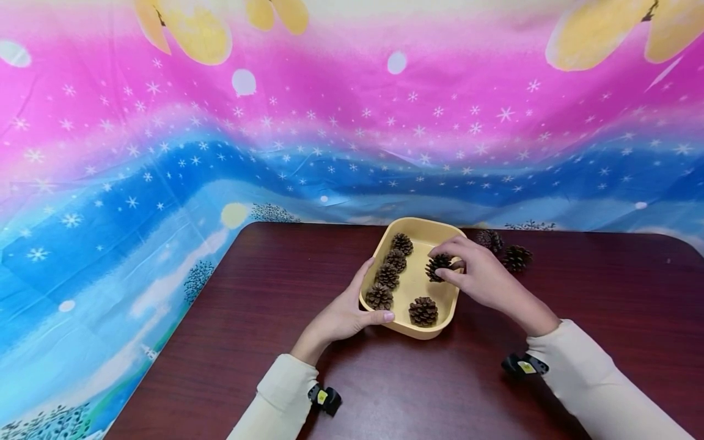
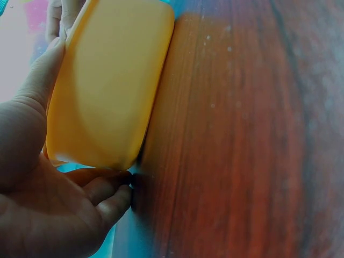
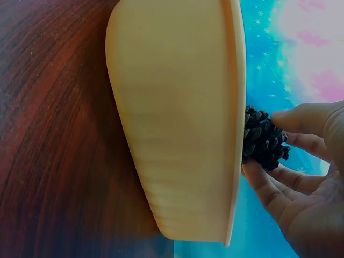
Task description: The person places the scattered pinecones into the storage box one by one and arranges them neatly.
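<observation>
Step in hand looks like loading the yellow box (image 1: 415, 282): right hand (image 1: 477, 269) pinches a pinecone (image 1: 438, 268) between thumb and fingers, cone over the box's right side, at about rim height in the right wrist view, so apparently not set down yet. Left hand (image 1: 346, 314) grips the box at its near left corner, thumb over the near rim, fingers along the outer left wall, likely steadying it. Inside, a row of four pinecones (image 1: 387, 277) along the left wall, one single pinecone (image 1: 423, 311) near the near right corner. Two loose pinecones (image 1: 517, 258) on the table (image 1: 264, 293) beyond the right hand, off the box's right side. Next move seems to call for lowering the held cone, loosening the pinch clear of the wall, box kept steady
</observation>
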Demonstrator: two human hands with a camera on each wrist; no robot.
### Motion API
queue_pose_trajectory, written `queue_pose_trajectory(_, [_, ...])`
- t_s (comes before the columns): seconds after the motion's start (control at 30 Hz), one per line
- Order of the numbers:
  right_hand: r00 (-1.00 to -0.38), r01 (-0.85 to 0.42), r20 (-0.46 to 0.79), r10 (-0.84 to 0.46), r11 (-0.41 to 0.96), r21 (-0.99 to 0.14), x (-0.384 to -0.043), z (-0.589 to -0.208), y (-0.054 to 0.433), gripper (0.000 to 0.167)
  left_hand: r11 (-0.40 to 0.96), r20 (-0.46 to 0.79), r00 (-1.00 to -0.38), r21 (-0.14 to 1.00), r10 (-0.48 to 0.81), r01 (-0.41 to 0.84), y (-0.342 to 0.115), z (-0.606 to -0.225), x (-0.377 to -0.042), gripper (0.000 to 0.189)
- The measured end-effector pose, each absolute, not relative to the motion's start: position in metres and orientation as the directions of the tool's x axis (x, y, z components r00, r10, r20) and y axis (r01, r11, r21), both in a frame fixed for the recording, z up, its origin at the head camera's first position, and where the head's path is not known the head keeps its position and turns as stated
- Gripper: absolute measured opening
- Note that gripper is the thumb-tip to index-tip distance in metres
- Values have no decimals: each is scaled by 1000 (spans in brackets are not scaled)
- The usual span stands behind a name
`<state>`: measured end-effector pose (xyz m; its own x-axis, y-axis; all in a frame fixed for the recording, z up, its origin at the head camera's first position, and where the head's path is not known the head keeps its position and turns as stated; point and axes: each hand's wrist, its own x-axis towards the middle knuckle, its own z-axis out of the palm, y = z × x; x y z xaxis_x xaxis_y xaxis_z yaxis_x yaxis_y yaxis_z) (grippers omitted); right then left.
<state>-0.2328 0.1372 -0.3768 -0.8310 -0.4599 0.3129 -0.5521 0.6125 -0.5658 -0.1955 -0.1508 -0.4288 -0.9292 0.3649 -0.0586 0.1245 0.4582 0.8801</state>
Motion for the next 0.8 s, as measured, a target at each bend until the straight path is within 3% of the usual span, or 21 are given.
queue_pose_trajectory(0.8, [-808,-588,354,-470,609,-533,-237,-392,132,36,457,-58,-930,881,364,124,-151,-429,-197,114])
